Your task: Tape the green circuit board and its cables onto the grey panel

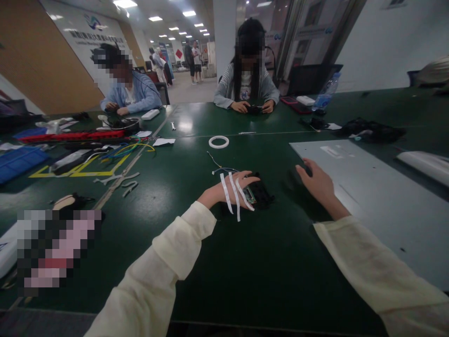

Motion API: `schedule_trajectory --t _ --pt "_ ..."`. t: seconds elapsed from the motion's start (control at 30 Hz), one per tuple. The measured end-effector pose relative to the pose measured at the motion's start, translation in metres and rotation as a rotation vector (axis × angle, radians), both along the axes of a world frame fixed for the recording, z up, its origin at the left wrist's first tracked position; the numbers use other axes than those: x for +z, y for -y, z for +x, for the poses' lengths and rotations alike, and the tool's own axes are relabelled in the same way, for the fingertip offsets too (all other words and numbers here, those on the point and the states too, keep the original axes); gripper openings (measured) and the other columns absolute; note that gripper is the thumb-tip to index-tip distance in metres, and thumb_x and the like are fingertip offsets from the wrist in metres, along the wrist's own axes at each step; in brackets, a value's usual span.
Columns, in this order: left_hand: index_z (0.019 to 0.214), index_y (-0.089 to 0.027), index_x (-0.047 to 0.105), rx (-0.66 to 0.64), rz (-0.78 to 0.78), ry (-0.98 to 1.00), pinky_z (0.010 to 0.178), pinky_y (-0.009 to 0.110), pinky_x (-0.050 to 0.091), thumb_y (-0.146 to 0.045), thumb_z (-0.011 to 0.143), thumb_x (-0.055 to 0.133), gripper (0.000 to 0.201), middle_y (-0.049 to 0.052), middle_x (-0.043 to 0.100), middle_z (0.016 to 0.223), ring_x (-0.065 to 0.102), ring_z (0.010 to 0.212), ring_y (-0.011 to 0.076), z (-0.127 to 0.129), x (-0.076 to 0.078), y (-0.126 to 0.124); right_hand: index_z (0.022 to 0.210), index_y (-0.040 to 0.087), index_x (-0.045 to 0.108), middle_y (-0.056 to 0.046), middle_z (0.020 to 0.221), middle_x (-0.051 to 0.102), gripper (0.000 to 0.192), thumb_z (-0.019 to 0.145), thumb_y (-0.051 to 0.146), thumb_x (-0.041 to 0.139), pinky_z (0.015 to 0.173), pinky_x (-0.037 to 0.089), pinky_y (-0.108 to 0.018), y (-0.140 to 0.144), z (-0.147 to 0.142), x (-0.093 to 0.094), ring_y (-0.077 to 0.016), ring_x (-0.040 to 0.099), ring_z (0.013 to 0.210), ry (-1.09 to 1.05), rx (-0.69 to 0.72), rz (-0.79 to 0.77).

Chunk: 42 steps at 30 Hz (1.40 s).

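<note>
While the black casing [265,191] with its exposed circuit board [250,195] rests on the dark green table [224,267], it is partly covered by the left hand [242,184], whose palm is turned down, seemingly so that the casing is steadied; whether the fingers are closed on it cannot be told, since their undersides are hidden. Three white strips [235,194] are draped across the back of that hand with their ends hanging free, an arrangement probably chosen so that each can be taken singly. By the right hand [320,181] nothing visible is gripped: it is held apart from the casing, by the edge of the pale grey panel [386,210], with thumb and fingers loosely parted, perhaps so that the casing is left unobstructed. Thin wires [224,169] are laid just beyond the left hand, though any connection to the casing cannot be made out. Farther off, a white ring [211,142] is set flat on the table, presumably to leave room around the hands.
</note>
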<state>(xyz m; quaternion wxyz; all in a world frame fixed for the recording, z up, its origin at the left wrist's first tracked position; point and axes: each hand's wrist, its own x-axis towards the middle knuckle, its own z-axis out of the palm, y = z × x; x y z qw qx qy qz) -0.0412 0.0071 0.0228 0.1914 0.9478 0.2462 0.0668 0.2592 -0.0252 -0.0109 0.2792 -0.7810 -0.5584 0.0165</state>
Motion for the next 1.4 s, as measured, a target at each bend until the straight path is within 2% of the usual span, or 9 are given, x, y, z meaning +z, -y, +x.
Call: schedule_trajectory --t 0.27,0.4,0.53,0.7,0.83,0.97,1.13,1.27,1.4 --pt "0.134 -0.022 0.035 0.021 0.038 0.198 0.104 0.054 0.029 -0.056 0.061 0.071 0.089 0.017 0.019 0.148 0.025 0.134 0.0367 -0.001 0.004 -0.008 0.119 0.023 0.056 -0.004 0.105 0.065 0.043 0.088 0.048 0.041 0.080 0.043 -0.036 0.006 -0.027 0.003 -0.0257 0.059 0.096 -0.085 0.129 0.093" --pt "0.135 -0.021 0.035 0.107 0.108 0.300 0.106 0.053 0.028 -0.058 0.058 0.072 0.093 0.017 0.026 0.145 0.020 0.136 0.0369 -0.009 0.021 -0.014 0.113 0.024 0.060 -0.001 0.099 0.067 0.039 0.088 0.046 0.040 0.074 0.043 -0.033 0.011 -0.040 0.006 -0.0222 0.062 0.085 -0.154 0.194 0.063" --pt "0.135 -0.021 0.035 0.196 0.186 0.338 0.108 0.052 0.027 -0.059 0.058 0.072 0.093 0.016 0.025 0.145 0.022 0.136 0.0367 -0.020 0.043 -0.018 0.103 0.022 0.065 0.000 0.092 0.068 0.036 0.089 0.044 0.040 0.070 0.043 -0.031 0.021 -0.058 0.012 -0.0200 0.062 0.080 -0.194 0.347 0.011" --pt "0.135 -0.020 0.034 0.386 0.292 0.386 0.107 0.052 0.029 -0.057 0.057 0.073 0.094 0.014 0.033 0.142 0.027 0.133 0.0356 -0.026 0.060 -0.022 0.092 0.021 0.068 -0.001 0.098 0.067 0.035 0.090 0.042 0.040 0.081 0.045 -0.035 0.040 -0.085 0.017 -0.0221 0.060 0.095 -0.166 0.554 -0.033" --pt "0.135 -0.020 0.032 0.529 0.353 0.401 0.105 0.050 0.034 -0.056 0.058 0.072 0.094 0.013 0.036 0.139 0.032 0.130 0.0339 -0.025 0.067 -0.020 0.094 0.020 0.069 -0.004 0.104 0.065 0.032 0.090 0.039 0.043 0.091 0.043 -0.041 0.056 -0.106 0.021 -0.0244 0.054 0.110 -0.148 0.717 -0.067" --pt "0.134 -0.019 0.033 0.602 0.418 0.390 0.105 0.050 0.034 -0.057 0.059 0.071 0.092 0.014 0.036 0.138 0.033 0.129 0.0341 -0.021 0.066 -0.014 0.092 0.020 0.069 -0.004 0.101 0.066 0.029 0.089 0.034 0.044 0.096 0.040 -0.045 0.070 -0.120 0.023 -0.0249 0.049 0.118 -0.169 0.823 -0.072" --pt "0.134 -0.022 0.034 0.665 0.423 0.365 0.101 0.052 0.037 -0.060 0.058 0.070 0.092 0.015 0.031 0.141 0.036 0.127 0.0356 -0.012 0.057 -0.008 0.088 0.019 0.069 -0.004 0.093 0.068 0.026 0.089 0.030 0.045 0.096 0.041 -0.040 0.082 -0.130 0.027 -0.0225 0.050 0.116 -0.240 0.971 -0.053" --pt "0.133 -0.017 0.036 0.608 0.383 0.345 0.101 0.051 0.037 -0.061 0.059 0.070 0.093 0.017 0.032 0.139 0.032 0.130 0.0369 -0.002 0.049 -0.002 0.089 0.017 0.068 -0.003 0.089 0.068 0.024 0.088 0.027 0.046 0.102 0.035 -0.036 0.092 -0.138 0.033 -0.0177 0.059 0.100 -0.257 1.134 -0.050" --pt "0.134 -0.016 0.035 0.591 0.335 0.323 0.100 0.050 0.038 -0.061 0.061 0.068 0.092 0.019 0.027 0.142 0.038 0.126 0.0369 0.006 0.038 0.003 0.090 0.014 0.068 -0.003 0.088 0.067 0.023 0.086 0.025 0.049 0.110 0.023 -0.033 0.102 -0.144 0.042 -0.0126 0.062 0.081 -0.242 1.278 -0.133"
